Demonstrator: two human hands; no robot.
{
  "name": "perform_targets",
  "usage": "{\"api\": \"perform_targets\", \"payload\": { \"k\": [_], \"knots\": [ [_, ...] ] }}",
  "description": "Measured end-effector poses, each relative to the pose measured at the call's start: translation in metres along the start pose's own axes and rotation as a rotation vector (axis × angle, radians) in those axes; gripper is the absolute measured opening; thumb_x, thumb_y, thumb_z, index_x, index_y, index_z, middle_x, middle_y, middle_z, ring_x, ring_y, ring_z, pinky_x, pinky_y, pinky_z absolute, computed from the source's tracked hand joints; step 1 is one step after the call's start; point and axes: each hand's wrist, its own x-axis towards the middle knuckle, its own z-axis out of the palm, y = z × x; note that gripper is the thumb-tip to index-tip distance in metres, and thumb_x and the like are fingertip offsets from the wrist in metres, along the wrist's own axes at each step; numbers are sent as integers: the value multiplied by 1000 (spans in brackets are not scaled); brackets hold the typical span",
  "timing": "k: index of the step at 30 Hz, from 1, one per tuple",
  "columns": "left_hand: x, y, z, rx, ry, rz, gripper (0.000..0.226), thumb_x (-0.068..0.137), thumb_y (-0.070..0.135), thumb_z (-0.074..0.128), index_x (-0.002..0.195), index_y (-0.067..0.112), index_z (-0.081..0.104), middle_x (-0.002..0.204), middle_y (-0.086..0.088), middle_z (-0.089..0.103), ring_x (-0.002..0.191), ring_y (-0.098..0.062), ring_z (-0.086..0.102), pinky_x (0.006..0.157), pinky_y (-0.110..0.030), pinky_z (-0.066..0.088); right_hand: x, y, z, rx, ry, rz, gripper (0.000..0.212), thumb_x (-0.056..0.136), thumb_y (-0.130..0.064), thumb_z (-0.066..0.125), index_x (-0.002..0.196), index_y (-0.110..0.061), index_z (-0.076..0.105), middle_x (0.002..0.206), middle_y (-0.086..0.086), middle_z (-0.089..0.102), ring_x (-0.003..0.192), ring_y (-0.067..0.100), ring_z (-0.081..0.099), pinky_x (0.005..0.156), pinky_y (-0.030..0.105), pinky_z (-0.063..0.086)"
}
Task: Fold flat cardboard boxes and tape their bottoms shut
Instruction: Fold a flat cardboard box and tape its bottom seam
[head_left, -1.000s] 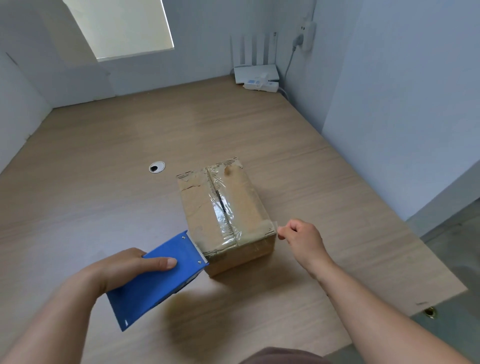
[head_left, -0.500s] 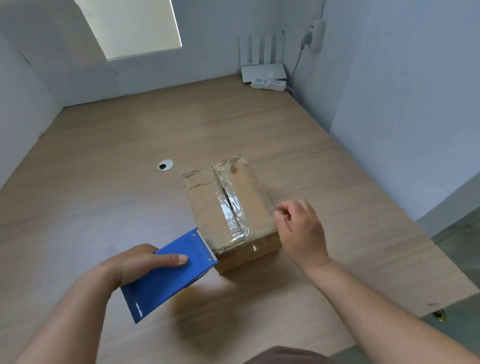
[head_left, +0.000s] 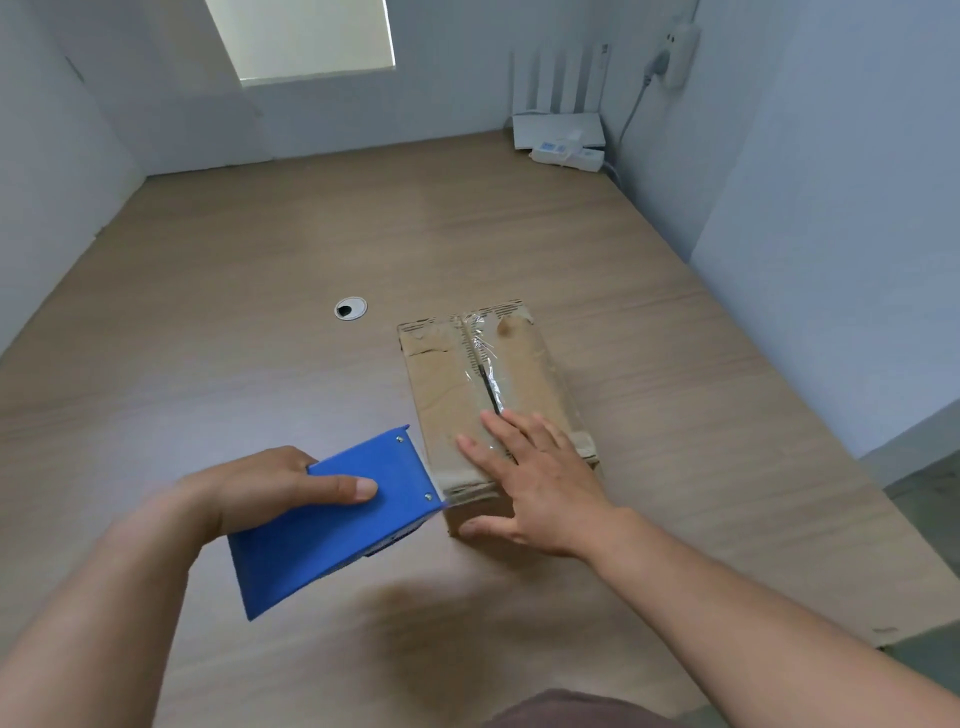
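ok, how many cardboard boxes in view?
1. The cardboard box sits on the table, right of centre; the right hand lies flat on its taped top, the left hand holds the blue tape dispenser at its near corner. Others may lie out of frame.

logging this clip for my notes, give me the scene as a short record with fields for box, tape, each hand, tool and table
cardboard box: folded up, on the wooden table, closed flaps facing up
clear tape: wrinkled strip along the centre seam
left hand: grips the blue tape dispenser
tool position: dispenser's front edge at the box's near left corner
right hand: flat on the box's near end, fingers straight, thumb against the near side
other: cable hole left of the box; white router in the far corner
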Motion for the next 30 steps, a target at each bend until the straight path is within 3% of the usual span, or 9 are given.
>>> {"api": "perform_targets", "payload": {
  "k": [6, 10, 14, 16, 20, 27, 28, 30],
  "knots": [
    [-6, -11, -9, 62, 52, -53, 86, 30, 84, 65, 82, 15, 72, 74, 1, 74, 68, -17, 71, 68, -28, 46, 1, -1, -5, 145, 72, 45, 72, 86, -73, 14, 150, -38, 18, 160, -8, 8, 145, 10, 1, 116, 31, -5],
    [1, -13, 6, 54, 80, -81, 82, 33, 83, 63, 80, 16, 70, 69, 4, 73, 62, -13, 70, 61, -25, 44, 5, -3, -1, 180, 174, 83, 50, 99, -50, 30, 146, -34, 33, 156, -10, 24, 143, 10, 15, 114, 28, 5],
    [11, -13, 14, 47, 121, -137, 66, 53, 79, 71, 77, 18, 69, 65, 6, 71, 59, -10, 67, 56, -24, 41, 5, -8, 1, 191, 226, 83, 47, 96, -44, 46, 140, -27, 47, 150, -3, 38, 140, 19, 28, 113, 34, 15],
    [19, -5, 21, 91, 157, -170, 61, 61, 75, 69, 79, 17, 67, 73, 3, 69, 64, -12, 65, 55, -25, 39, 5, -8, 0, 193, 246, 85, 46, 95, -42, 49, 137, -25, 50, 148, 0, 41, 138, 21, 32, 112, 36, 18],
    [22, 13, 21, 147, 163, -245, 59, 64, 73, 67, 83, 18, 62, 86, 1, 62, 75, -14, 60, 58, -28, 36, 7, -10, -1, 165, 197, 86, 47, 97, -45, 43, 142, -30, 43, 153, -5, 32, 141, 17, 23, 112, 31, 11],
    [14, 43, 18, 344, 176, -295, 46, 73, 68, 64, 79, 23, 54, 85, 5, 56, 76, -13, 55, 66, -31, 39, 8, -10, -2, 113, 154, 94, 49, 98, -50, 33, 145, -36, 32, 155, -9, 22, 141, 13, 14, 109, 27, 4],
    [15, 43, 21, 404, 193, -317, 43, 76, 65, 62, 80, 23, 55, 85, 6, 56, 78, -14, 57, 70, -31, 41, 9, -10, -2, 107, 157, 98, 49, 98, -51, 33, 145, -36, 32, 155, -9, 22, 141, 13, 14, 109, 27, 5],
    [13, 30, 38, 748, 276, -343, 31, 84, 53, 57, 90, 22, 60, 92, 9, 60, 90, -16, 60, 76, -29, 44, 8, -8, -3, 131, 145, 109, 49, 97, -52, 34, 144, -37, 33, 155, -9, 24, 141, 13, 15, 109, 27, 5]
  ]
}}
